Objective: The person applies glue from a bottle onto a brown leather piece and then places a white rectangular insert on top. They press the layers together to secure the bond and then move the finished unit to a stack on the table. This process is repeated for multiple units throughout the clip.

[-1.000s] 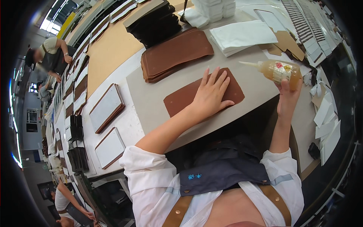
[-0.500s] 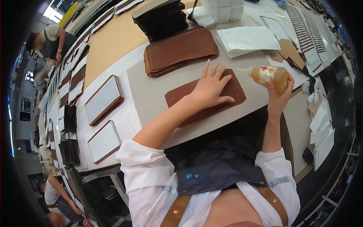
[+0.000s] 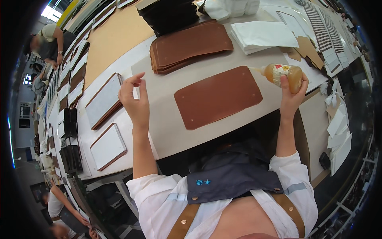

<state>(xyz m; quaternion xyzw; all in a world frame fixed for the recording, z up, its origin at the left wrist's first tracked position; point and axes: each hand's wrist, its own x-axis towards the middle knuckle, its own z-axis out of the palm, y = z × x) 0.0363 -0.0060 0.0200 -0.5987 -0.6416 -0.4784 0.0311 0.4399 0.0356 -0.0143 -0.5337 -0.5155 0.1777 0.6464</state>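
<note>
My right hand (image 3: 292, 89) grips a squeeze bottle (image 3: 274, 72) of amber liquid, laid nearly sideways with its thin nozzle pointing left. The nozzle tip is near the upper right corner of a brown leather-like panel (image 3: 219, 97), which lies flat on the grey work surface (image 3: 163, 119). Raised over the table's left part, my left hand (image 3: 134, 97) is empty, its fingers loosely bent and the thumb apart. Beside it lies a stack of white-topped panels (image 3: 104, 99) with brown edges. A similar, smaller stack (image 3: 108, 147) sits nearer to me.
Behind the panel is a pile of brown panels (image 3: 191, 46), with a tall black stack (image 3: 167, 16) beyond. White sheets (image 3: 264, 35) lie at the back right, near tan card pieces (image 3: 308, 49). Two other people (image 3: 49, 42) work along the left side.
My left hand has lifted off the brown panel and moved left toward the white-topped stacks, uncovering the panel. The bottle stays in my right hand, almost in the same place.
</note>
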